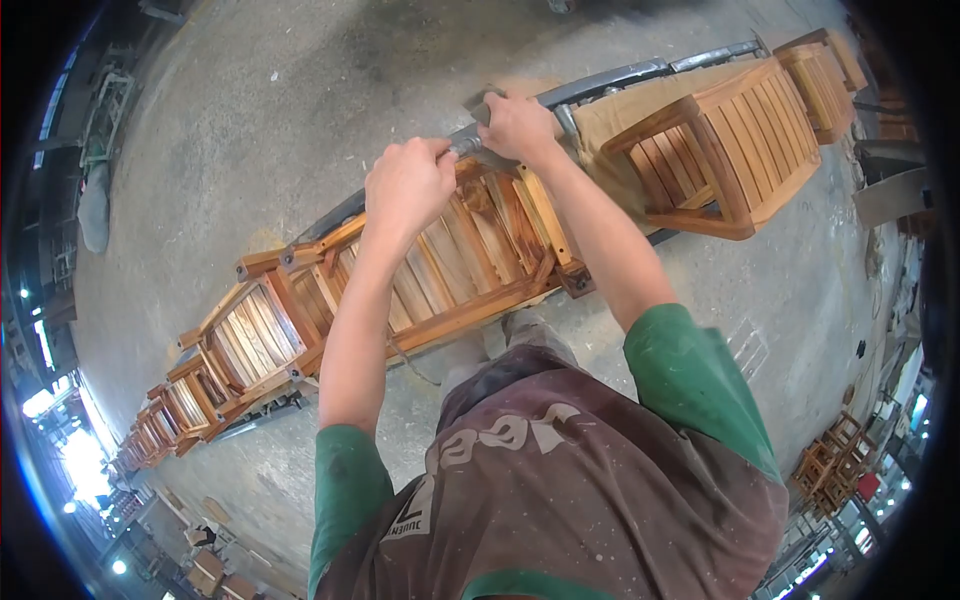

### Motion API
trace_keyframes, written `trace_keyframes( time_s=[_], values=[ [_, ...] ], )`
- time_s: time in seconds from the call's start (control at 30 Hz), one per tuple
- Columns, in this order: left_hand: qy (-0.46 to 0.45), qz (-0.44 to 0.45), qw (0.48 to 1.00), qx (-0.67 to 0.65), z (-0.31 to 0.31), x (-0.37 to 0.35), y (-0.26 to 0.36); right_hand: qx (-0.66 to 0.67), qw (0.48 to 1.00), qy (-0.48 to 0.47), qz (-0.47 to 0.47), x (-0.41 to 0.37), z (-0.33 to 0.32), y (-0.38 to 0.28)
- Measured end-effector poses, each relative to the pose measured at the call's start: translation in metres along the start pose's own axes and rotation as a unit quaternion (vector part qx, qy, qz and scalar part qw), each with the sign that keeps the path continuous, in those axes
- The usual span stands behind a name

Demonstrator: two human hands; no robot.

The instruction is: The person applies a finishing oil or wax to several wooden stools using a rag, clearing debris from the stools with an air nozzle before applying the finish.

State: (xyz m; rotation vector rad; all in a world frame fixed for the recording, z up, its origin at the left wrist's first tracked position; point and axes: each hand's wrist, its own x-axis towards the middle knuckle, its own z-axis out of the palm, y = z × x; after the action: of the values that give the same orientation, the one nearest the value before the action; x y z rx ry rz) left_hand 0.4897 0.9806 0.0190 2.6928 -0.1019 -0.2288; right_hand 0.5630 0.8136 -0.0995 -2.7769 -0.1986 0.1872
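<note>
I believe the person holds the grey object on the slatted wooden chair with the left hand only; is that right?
No: the head view shows both the left hand and the right hand holding the grey object on the slatted wooden chair.

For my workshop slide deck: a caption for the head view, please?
Left hand and right hand grip a grey metal tool atop a slatted wooden chair in a long row.

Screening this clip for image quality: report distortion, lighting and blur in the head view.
Head view: strong fisheye bends the row of wooden chairs into an arc, black vignette round the frame; blown-out glare lower left; concrete floor evenly lit, shadows soft; left hand, right hand and the grey tool they grip are sharp, far edges smeared.
</note>
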Motion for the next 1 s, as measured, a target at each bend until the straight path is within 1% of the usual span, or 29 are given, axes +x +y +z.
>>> trace_keyframes(
  time_s=[0.03,0.1,0.13,0.2,0.23,0.3,0.33,0.37,0.4,0.43,0.47,0.5,0.53,0.57,0.6,0.67,0.7,0.73,0.77,0.8,0.83,0.87,0.9,0.93,0.97,1.0],
  values=[
    [-0.005,-0.002,1.000,-0.001,-0.003,-0.002,0.005,0.000,1.000,-0.005,0.002,0.013,0.000,0.005],
    [-0.018,-0.003,0.998,0.058,-0.006,-0.012,0.014,0.052,0.991,-0.067,0.100,0.040,0.005,0.017],
    [-0.020,-0.005,0.998,0.056,-0.005,-0.014,0.013,0.050,0.991,-0.070,0.101,0.041,0.000,0.015],
    [-0.030,0.043,0.998,0.022,0.002,-0.026,0.009,0.061,0.992,-0.012,0.106,0.025,-0.005,0.011],
    [-0.035,0.047,0.998,0.018,0.003,-0.035,0.012,0.058,0.992,-0.014,0.113,0.016,0.001,0.023],
    [-0.109,0.063,0.991,-0.033,0.001,-0.054,0.015,0.121,0.988,0.077,0.062,-0.005,0.010,0.058],
    [-0.110,0.070,0.991,-0.032,0.004,-0.065,0.013,0.047,0.997,0.019,0.053,-0.024,-0.004,0.070],
    [-0.112,0.107,0.988,-0.013,0.010,-0.080,0.010,-0.025,0.998,-0.042,0.051,-0.055,-0.021,0.079],
    [-0.110,0.149,0.983,0.003,0.012,-0.093,0.011,-0.051,0.997,-0.013,0.059,-0.093,-0.038,0.086],
    [-0.129,0.172,0.976,-0.024,0.006,-0.106,0.016,-0.019,0.995,0.033,0.089,-0.128,-0.053,0.091],
    [-0.124,0.180,0.975,-0.031,0.008,-0.114,0.017,0.067,0.985,0.092,0.129,-0.158,-0.062,0.100],
    [-0.141,0.187,0.972,-0.033,0.012,-0.124,0.016,0.154,0.963,0.147,0.167,-0.187,-0.064,0.112],
    [-0.159,0.194,0.967,-0.034,0.015,-0.133,0.015,0.298,0.918,0.207,0.160,-0.212,-0.055,0.129],
    [-0.173,0.191,0.965,-0.038,0.010,-0.139,0.017,0.374,0.877,0.236,0.190,-0.239,-0.061,0.123],
    [-0.173,0.193,0.965,-0.041,0.008,-0.145,0.018,0.371,0.877,0.237,0.191,-0.261,-0.061,0.113],
    [-0.166,0.192,0.967,-0.034,0.006,-0.158,0.019,0.403,0.858,0.269,0.172,-0.293,-0.058,0.093],
    [-0.166,0.195,0.966,-0.034,0.009,-0.165,0.017,0.358,0.877,0.275,0.162,-0.297,-0.041,0.088],
    [-0.138,0.193,0.971,-0.004,0.013,-0.171,0.012,0.299,0.903,0.278,0.137,-0.298,-0.032,0.066],
    [-0.108,0.193,0.975,0.024,0.016,-0.174,0.007,0.159,0.945,0.278,0.071,-0.293,-0.013,0.055],
    [-0.111,0.205,0.972,0.025,0.016,-0.178,0.002,0.076,0.965,0.250,0.028,-0.287,0.001,0.036],
    [-0.114,0.201,0.973,0.008,0.015,-0.182,-0.004,-0.007,0.981,0.173,0.091,-0.288,0.021,0.015],
    [-0.115,0.205,0.972,-0.013,0.015,-0.182,-0.005,-0.035,0.978,0.163,0.123,-0.280,0.039,0.011],
    [-0.099,0.204,0.974,-0.014,0.013,-0.187,-0.006,-0.018,0.978,0.139,0.157,-0.274,0.035,0.006],
    [-0.086,0.208,0.974,-0.016,0.009,-0.193,-0.011,-0.027,0.975,0.089,0.200,-0.267,0.019,-0.003],
    [-0.083,0.226,0.970,-0.038,0.005,-0.196,-0.015,-0.037,0.975,0.057,0.212,-0.260,0.012,-0.001],
    [-0.080,0.207,0.974,-0.041,0.002,-0.200,-0.017,-0.014,0.973,0.032,0.229,-0.254,0.008,0.006]
  ],
)
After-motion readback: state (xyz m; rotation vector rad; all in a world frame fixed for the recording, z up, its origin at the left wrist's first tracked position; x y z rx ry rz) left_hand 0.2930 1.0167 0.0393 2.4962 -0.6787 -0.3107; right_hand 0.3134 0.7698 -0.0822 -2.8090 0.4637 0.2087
